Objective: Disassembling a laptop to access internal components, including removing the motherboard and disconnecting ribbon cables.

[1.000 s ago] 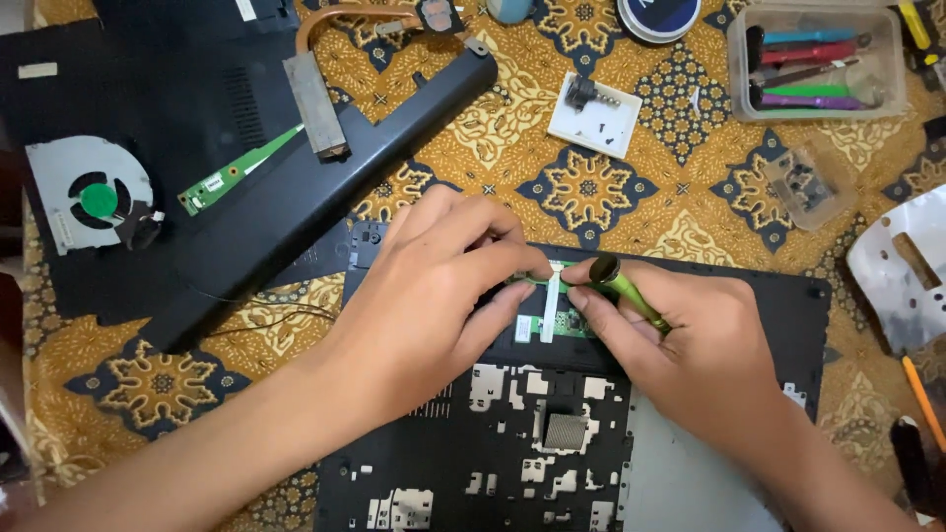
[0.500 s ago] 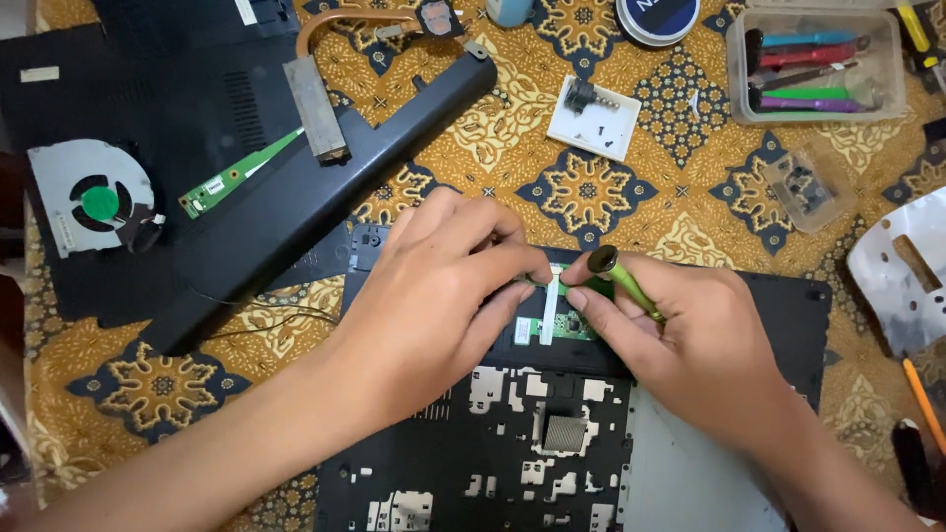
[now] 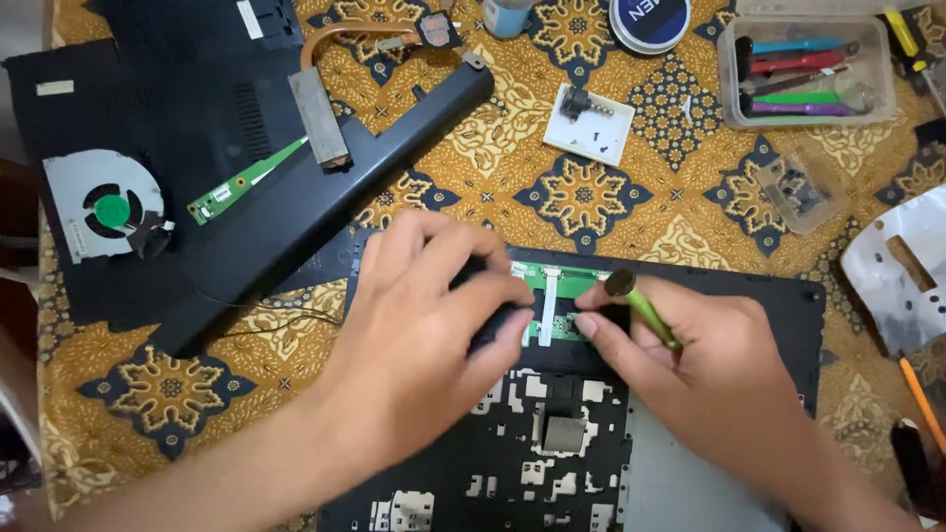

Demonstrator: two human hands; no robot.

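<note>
- Left hand point(image 3: 424, 335) lies on the black laptop palmrest point(image 3: 729, 305), fingertips pressing the small green circuit board point(image 3: 557, 300); nothing clasped
- Right hand point(image 3: 709, 374) is closed around a green-handled screwdriver point(image 3: 645, 307) just beside that board

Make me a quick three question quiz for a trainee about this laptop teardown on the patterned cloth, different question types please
1. True or false: the right hand holds a green-handled screwdriver.
2. Multiple choice: where does the cooling fan lie? A, upper left on the black cover; B, inside the clear plastic box; C, under the right hand.
3. Short answer: what do the fingers of the left hand rest against?

Key:
1. True.
2. A.
3. The small green circuit board in the black laptop shell.
</note>
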